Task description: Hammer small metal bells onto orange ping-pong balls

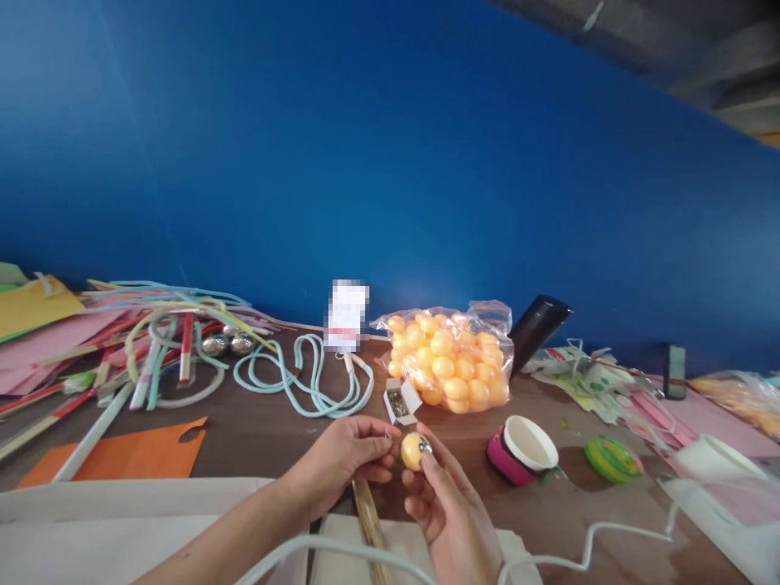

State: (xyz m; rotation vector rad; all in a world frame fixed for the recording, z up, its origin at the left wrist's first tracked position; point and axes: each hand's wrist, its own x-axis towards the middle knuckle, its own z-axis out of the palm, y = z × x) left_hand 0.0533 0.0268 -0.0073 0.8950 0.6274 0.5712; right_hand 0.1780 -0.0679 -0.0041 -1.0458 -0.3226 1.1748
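Between the thumb and fingers of my right hand (448,496) is a yellow-orange ping-pong ball (411,452), with a shiny silvery piece (425,446) against its right side. My left hand (353,455) is closed in a pinch just left of the ball, with a small dark, shiny metal piece (388,438) at the fingertips. Its exact kind is too small to tell. Just beyond both hands stands a small open white box (402,400) holding tiny metallic pieces. Behind it lies a clear plastic bag (451,357) full of similar balls. A wooden stick (370,520) lies below my left hand.
Right of my hands stands a magenta-and-white cup (521,451), with a green-yellow tape roll (613,459) farther right. A black cylinder (539,329) leans behind. Left are a pale blue cord (286,390), silver balls (228,344), straws and orange paper (134,455). A blue wall (366,162) rises behind.
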